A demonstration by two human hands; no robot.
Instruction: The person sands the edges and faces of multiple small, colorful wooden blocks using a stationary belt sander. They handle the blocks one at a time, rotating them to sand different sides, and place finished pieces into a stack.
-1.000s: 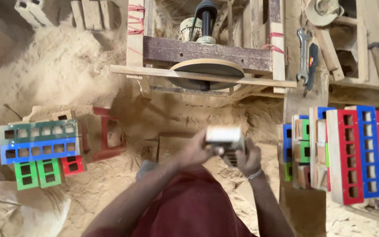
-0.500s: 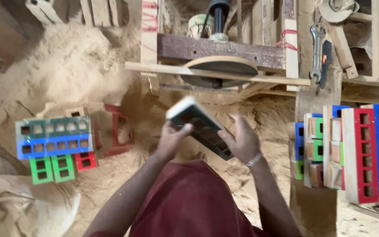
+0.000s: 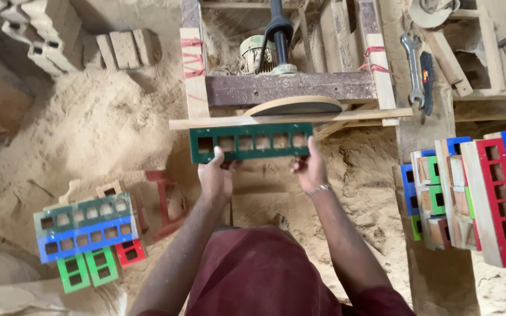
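Sawdust covers the workshop floor around us. Our left hand [image 3: 216,175] and right hand [image 3: 308,169] each pinch a lower corner of a dark green wooden frame [image 3: 250,141] — six square holes in a row — held flat just below the sanding disc [image 3: 294,106].

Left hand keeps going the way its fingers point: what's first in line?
Probably the pale wooden slat, just beyond the dark green wooden block with square holes that the left hand grips; depth is unclear.

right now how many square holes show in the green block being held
6, in one row along the green block: the leftmost is above the left hand, the rightmost above the right hand. None looks hidden.
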